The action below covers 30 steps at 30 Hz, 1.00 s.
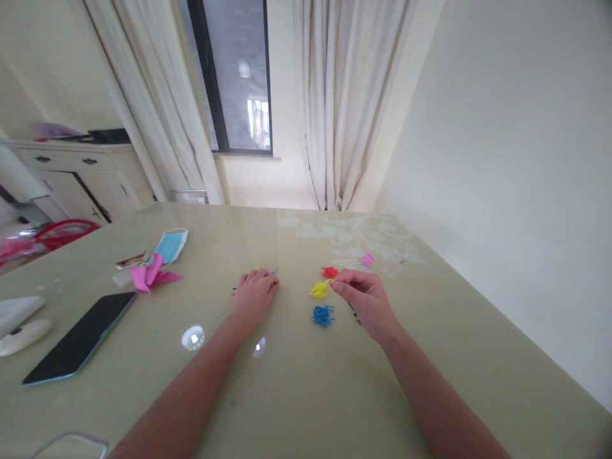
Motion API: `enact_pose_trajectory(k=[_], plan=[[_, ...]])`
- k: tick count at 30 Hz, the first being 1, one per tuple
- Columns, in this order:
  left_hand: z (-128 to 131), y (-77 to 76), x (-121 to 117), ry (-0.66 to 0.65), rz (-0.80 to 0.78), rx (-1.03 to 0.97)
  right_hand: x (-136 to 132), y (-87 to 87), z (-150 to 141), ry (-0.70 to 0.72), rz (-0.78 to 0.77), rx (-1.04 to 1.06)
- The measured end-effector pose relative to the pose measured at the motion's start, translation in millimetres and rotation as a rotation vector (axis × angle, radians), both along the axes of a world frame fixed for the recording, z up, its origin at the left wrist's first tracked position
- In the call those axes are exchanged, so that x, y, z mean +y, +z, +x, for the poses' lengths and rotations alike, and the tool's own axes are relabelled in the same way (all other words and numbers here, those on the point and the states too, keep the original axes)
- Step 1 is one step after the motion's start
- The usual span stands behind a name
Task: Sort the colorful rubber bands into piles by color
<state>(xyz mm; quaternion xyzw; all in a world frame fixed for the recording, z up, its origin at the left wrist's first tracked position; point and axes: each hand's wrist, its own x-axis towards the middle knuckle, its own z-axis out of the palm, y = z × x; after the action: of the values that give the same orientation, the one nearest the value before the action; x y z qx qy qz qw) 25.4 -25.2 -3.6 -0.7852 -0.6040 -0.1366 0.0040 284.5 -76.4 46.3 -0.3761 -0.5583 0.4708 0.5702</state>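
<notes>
My right hand (366, 299) pinches a thin yellow strand (329, 282), like a small rubber band, between thumb and forefinger. It is right beside a small pile of yellow strands (318, 291). A red pile (329, 272) lies just behind the yellow one, and a blue pile (322, 316) in front of it. Some black strands (354, 313) show partly under my right hand. My left hand (255, 293) rests palm down on the table, fingers bent but not in a fist. Small coloured bits peek out around it; what lies under the palm is hidden.
On the left of the glossy table (296, 395) lie a dark tablet (81, 338), a pink folded paper shape (152, 274), a blue face mask (171, 246) and white objects (23, 336). A small pink item (368, 259) sits beyond my right hand. A wall borders the right edge.
</notes>
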Motion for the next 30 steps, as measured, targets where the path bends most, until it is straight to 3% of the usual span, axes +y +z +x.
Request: enact_pose_trajectory(k=[8, 14, 21, 25, 30], plan=[[-2.1, -1.2, 4.8, -0.007, 0.105, -0.197, 8.6, -2.9, 3.4, -0.097, -0.05, -0.051], [-4.6, -1.2, 10.5, -0.018, 0.118, -0.352, 27.8, -24.7, 12.9, -0.256, 0.005, -0.47], [-4.1, -0.8, 12.6, -0.005, 0.124, -0.512, 40.1, -47.5, 4.2, -0.265, 0.07, -0.903], [-2.8, 5.6, 11.4, -0.001, -0.001, -0.838, 38.4, -46.9, 0.9, -0.316, 0.11, -1.017], [10.6, 23.5, -4.3, -0.053, -0.214, -1.216, 25.1, -35.8, -3.1, -0.307, 0.248, -0.848]])
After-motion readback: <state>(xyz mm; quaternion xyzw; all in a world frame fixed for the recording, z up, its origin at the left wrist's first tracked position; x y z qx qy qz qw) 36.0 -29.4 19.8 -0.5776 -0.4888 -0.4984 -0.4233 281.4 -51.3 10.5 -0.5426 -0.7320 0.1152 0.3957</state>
